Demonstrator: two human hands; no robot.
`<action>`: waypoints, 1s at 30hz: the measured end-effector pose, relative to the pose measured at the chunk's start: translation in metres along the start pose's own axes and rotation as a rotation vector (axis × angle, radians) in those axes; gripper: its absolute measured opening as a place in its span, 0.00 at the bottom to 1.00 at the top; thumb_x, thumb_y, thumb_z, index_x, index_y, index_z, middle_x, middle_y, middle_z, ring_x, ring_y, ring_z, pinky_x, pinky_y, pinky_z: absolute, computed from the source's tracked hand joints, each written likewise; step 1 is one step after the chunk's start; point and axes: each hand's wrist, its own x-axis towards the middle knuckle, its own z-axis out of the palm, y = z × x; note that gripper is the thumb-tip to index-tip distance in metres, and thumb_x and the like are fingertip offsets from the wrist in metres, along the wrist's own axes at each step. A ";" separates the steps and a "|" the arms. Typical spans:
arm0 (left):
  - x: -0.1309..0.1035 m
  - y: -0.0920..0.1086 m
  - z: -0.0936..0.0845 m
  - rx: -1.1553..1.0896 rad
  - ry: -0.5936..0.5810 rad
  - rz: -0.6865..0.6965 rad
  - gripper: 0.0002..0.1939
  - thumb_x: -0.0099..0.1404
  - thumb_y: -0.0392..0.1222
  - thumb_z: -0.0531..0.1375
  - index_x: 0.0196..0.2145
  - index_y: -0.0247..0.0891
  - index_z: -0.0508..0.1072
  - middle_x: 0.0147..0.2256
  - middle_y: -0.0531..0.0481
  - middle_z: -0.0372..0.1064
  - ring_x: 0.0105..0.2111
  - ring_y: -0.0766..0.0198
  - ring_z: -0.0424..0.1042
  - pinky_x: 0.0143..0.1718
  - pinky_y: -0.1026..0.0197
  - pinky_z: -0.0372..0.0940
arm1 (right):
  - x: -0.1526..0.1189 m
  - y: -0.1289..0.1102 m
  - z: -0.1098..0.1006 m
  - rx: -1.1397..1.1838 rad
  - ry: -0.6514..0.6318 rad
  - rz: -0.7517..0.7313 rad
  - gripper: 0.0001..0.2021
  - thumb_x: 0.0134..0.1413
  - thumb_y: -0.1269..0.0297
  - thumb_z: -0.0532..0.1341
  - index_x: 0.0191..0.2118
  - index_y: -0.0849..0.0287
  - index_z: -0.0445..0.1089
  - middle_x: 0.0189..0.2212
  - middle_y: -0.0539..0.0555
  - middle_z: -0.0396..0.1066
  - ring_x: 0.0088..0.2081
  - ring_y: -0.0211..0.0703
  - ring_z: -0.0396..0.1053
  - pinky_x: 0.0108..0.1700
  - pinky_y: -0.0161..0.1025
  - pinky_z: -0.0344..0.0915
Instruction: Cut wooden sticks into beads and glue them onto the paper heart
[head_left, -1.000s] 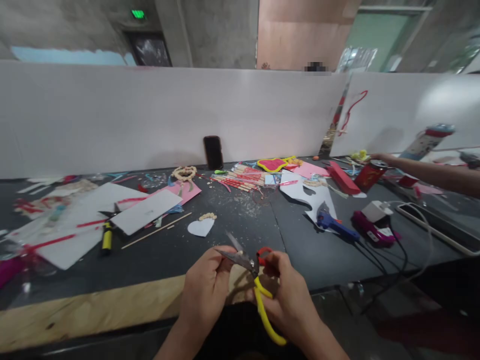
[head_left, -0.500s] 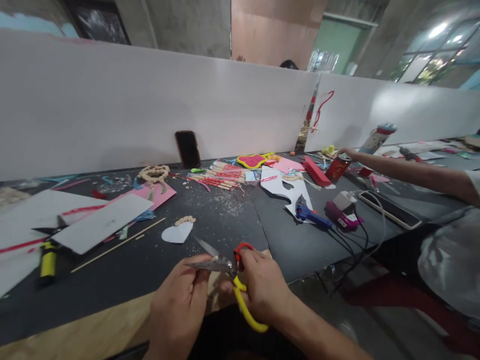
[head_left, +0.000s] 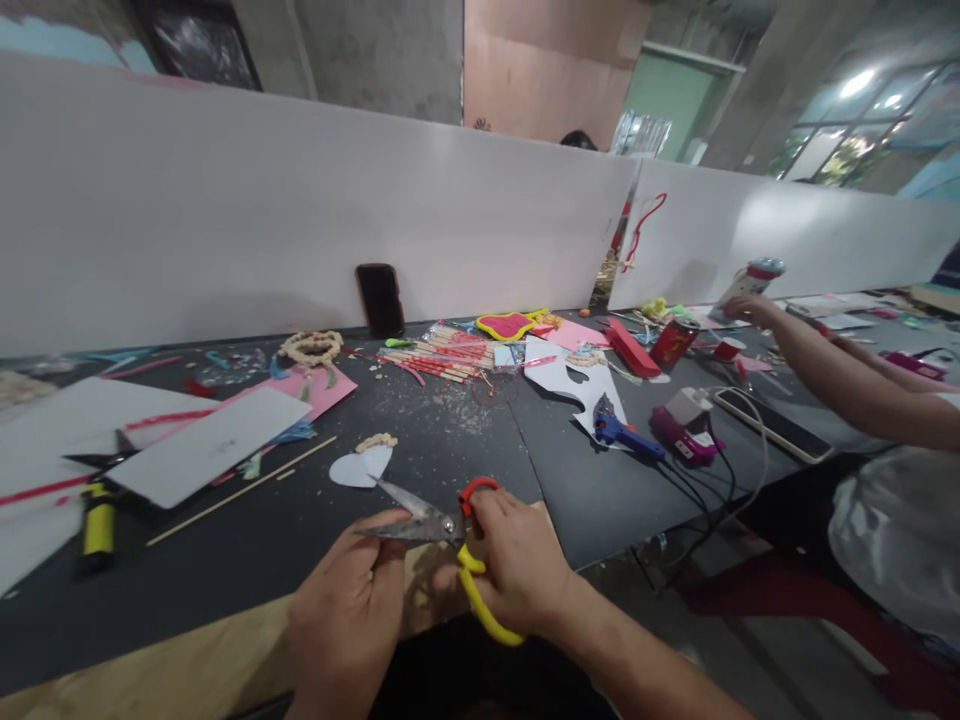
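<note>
Currently one scissors in right hand, left hand at one blade.

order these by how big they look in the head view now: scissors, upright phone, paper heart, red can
1. scissors, largest by far, and nearest the camera
2. upright phone
3. paper heart and red can, too alike to rank

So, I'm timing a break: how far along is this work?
The beige ring looks finished, and beige pieces line part of the white paper heart. In progress: the right hand holds open scissors, one blade by the left hand. Apparently remaining: the rest of the heart, which is bare.
</note>
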 end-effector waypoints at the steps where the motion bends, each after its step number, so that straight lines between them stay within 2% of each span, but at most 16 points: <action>1: 0.000 0.000 0.000 -0.011 0.000 -0.023 0.09 0.59 0.37 0.53 0.30 0.41 0.74 0.30 0.53 0.75 0.32 0.63 0.74 0.37 0.66 0.65 | 0.000 0.000 0.000 0.000 0.002 -0.006 0.18 0.41 0.56 0.58 0.38 0.60 0.60 0.34 0.56 0.67 0.35 0.45 0.63 0.35 0.39 0.58; 4: 0.002 0.004 -0.004 -0.073 -0.034 -0.109 0.10 0.58 0.38 0.53 0.29 0.40 0.74 0.29 0.53 0.75 0.30 0.62 0.73 0.36 0.66 0.65 | -0.001 0.000 -0.003 -0.001 0.008 -0.035 0.21 0.38 0.55 0.60 0.39 0.61 0.60 0.35 0.57 0.66 0.36 0.46 0.62 0.36 0.40 0.59; 9: 0.010 0.005 -0.015 -0.217 -0.312 -0.188 0.09 0.56 0.40 0.54 0.25 0.39 0.73 0.19 0.55 0.69 0.20 0.64 0.68 0.23 0.67 0.62 | -0.001 0.000 -0.006 -0.041 -0.053 -0.035 0.22 0.40 0.53 0.60 0.40 0.62 0.60 0.37 0.59 0.65 0.38 0.48 0.61 0.39 0.42 0.59; 11: 0.013 0.004 -0.017 -0.256 -0.361 -0.208 0.09 0.55 0.41 0.54 0.24 0.40 0.73 0.18 0.55 0.68 0.20 0.64 0.67 0.21 0.67 0.61 | -0.001 0.001 -0.007 -0.048 -0.088 -0.038 0.20 0.42 0.54 0.59 0.40 0.62 0.60 0.37 0.59 0.66 0.39 0.48 0.61 0.40 0.42 0.59; 17: 0.017 0.000 -0.013 -0.252 -0.375 -0.268 0.09 0.54 0.44 0.56 0.24 0.41 0.74 0.17 0.55 0.67 0.18 0.64 0.66 0.20 0.66 0.61 | 0.007 0.011 -0.008 -0.061 -0.132 -0.027 0.17 0.46 0.56 0.56 0.41 0.60 0.61 0.37 0.57 0.68 0.38 0.47 0.65 0.40 0.41 0.60; 21: 0.020 -0.004 -0.003 -0.192 -0.298 -0.312 0.11 0.54 0.48 0.56 0.26 0.40 0.75 0.24 0.52 0.74 0.25 0.60 0.72 0.24 0.65 0.65 | 0.010 0.014 -0.008 -0.072 -0.135 0.004 0.15 0.48 0.59 0.53 0.42 0.58 0.61 0.37 0.56 0.69 0.38 0.45 0.66 0.40 0.39 0.60; 25: 0.016 -0.005 0.009 -0.201 -0.215 -0.246 0.12 0.56 0.46 0.56 0.31 0.37 0.75 0.29 0.49 0.75 0.29 0.60 0.73 0.31 0.64 0.66 | 0.010 0.014 -0.004 -0.059 -0.120 0.052 0.17 0.47 0.61 0.54 0.44 0.59 0.60 0.38 0.57 0.69 0.39 0.46 0.66 0.39 0.39 0.60; 30: 0.011 -0.007 0.019 -0.298 -0.204 -0.219 0.12 0.61 0.40 0.52 0.33 0.35 0.74 0.31 0.48 0.74 0.30 0.63 0.72 0.35 0.65 0.65 | 0.009 0.019 0.004 -0.024 -0.105 0.042 0.17 0.48 0.63 0.53 0.45 0.62 0.59 0.39 0.61 0.68 0.42 0.50 0.64 0.41 0.43 0.59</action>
